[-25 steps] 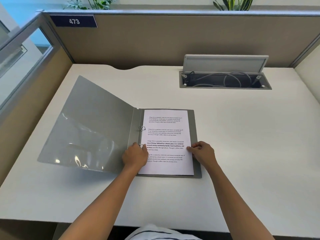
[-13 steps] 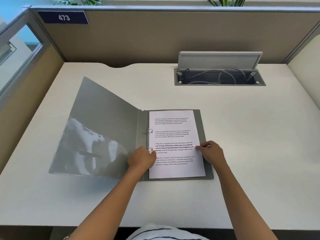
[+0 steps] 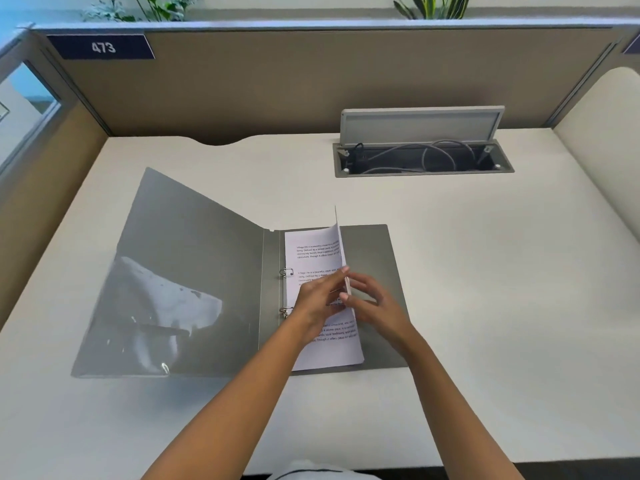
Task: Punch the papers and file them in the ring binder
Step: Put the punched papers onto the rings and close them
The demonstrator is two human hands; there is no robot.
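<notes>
Ring binder (image 3: 214, 271) lies open and flat on the white desk (image 3: 485, 271), left of centre. Front cover is spread out to the left, with a glossy clear pocket on its near part catching reflections. Back cover lies to the right. Two metal rings (image 3: 286, 292) stand along the spine, one farther, one nearer.

Papers (image 3: 317, 251) are threaded on the rings and sit over the back cover. Their right edge is lifted off the cover and stands nearly upright, so the printed text curves up toward that edge; the back cover to the right of the sheets is bare grey.

Left hand (image 3: 318, 299) lies over the middle of the printed face, fingers stretched toward the raised edge, fingertips touching it; nothing clamped. Right hand (image 3: 372, 303) is just on the other side of the raised edge, fingers fairly straight and against the back of the sheets, thumb near the edge; whether it pinches the sheets I cannot tell. Both forearms cross the near desk and hide the near middle of the page.

Surroundings: cable tray (image 3: 422, 159) sunk in the desk at far right, its lid (image 3: 420, 123) propped up, grey cables coiled inside. Brown partition (image 3: 311, 81) along the far side carries a blue plate (image 3: 102, 46) reading 473. Plant leaves (image 3: 433, 5) show above the partition.
</notes>
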